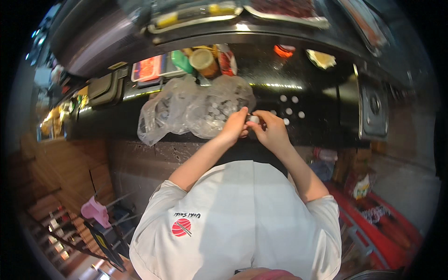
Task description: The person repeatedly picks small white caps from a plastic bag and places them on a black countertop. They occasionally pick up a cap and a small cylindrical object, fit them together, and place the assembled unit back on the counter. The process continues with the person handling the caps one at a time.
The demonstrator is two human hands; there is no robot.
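My left hand (234, 126) and my right hand (273, 133) meet above the front of the black counter. Between them, the fingers of my right hand pinch a small white round cap (254, 119) with something dark beside it. My left hand is closed against the same spot; what lies inside its fingers is hidden. Clear plastic bags (186, 100) sit just left and beyond, and small white round pieces (215, 112) show through the film. To the right of my hands, several loose white caps (289, 111) are scattered on the dark surface.
Along the back stand a tub with a pale lid (203, 60), a red-and-white package (227, 60) and a tray of orange food (148, 69). A metal lidded container (373, 109) is at right. A raised display case (242, 35) overhangs the counter. A pink item (95, 211) hangs lower left.
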